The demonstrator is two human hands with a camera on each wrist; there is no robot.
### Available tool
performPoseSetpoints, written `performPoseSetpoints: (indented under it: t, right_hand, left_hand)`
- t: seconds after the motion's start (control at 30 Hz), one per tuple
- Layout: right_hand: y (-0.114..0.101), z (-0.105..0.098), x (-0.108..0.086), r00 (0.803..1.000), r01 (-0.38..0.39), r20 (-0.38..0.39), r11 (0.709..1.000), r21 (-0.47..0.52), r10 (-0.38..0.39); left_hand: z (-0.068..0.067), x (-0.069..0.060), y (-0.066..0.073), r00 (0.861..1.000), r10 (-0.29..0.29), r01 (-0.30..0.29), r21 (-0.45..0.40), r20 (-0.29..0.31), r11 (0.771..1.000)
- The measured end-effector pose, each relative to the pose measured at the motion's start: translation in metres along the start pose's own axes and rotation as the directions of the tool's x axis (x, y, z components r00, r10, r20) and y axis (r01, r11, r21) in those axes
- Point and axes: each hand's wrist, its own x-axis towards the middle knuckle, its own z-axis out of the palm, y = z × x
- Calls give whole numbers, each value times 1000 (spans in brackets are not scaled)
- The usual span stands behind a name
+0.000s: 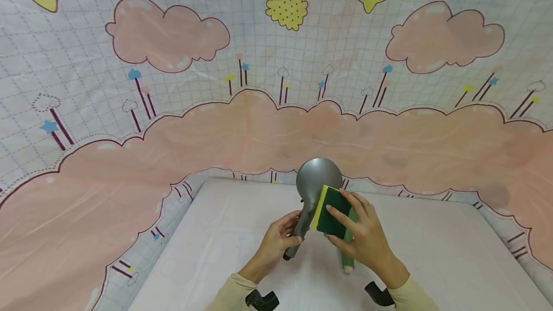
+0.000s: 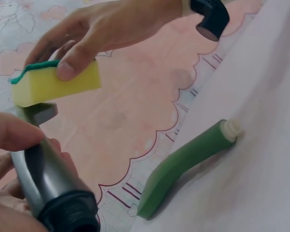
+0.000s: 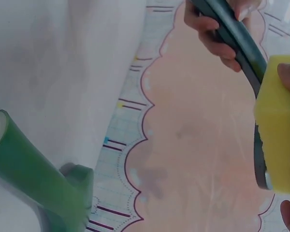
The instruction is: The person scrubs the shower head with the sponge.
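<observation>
- Pale sleeves with black wrist devices, nearest the camera.
- Left hand: fingers curled round a grey shower head, held above the white table.
- Right hand: fingers spread, gripping a yellow-green sponge by the shower head; contact unclear.
- Green tube lies on the table, pale end away from its far edge.

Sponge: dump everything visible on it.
The sponge is a two-layer rectangular block: a thick yellow foam layer and a thin dark-green layer that looks like scouring pad. The right hand holds it tilted above the white table, fingers on the green side, thumb on the foam's side. Its yellow side faces the grey shower head and appears to touch it. Whether it is wet or dry can't be told.
</observation>
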Motion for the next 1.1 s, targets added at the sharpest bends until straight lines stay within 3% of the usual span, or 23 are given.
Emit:
performPoseSetpoints:
  t: [0.17,0.33,0.47,0.7,1.1]
  right_hand:
    - [3,0,2,1000,-12,-8,1000,4,12]
    - [8,-3,4,999,-38,-8,999,-13,38]
    - [10,-4,3,999,-51,-3,999,-17,51]
    - [4,2,-2,999,-33,25,999,-14,33]
    - [-3,2,-2,998,28,53,999,-23,-27]
  left_hand:
    - [4,1,-2,995,63,-52,144,-77,988]
    - [7,3,-2,976,134,-85,267,-169,960]
    - [7,5,-3,963,167,-95,310,-214,946]
    - [7,8,-5,947,205,-104,366,-247,925]
    - [1,7,-2,934,237,-96,453,-268,887]
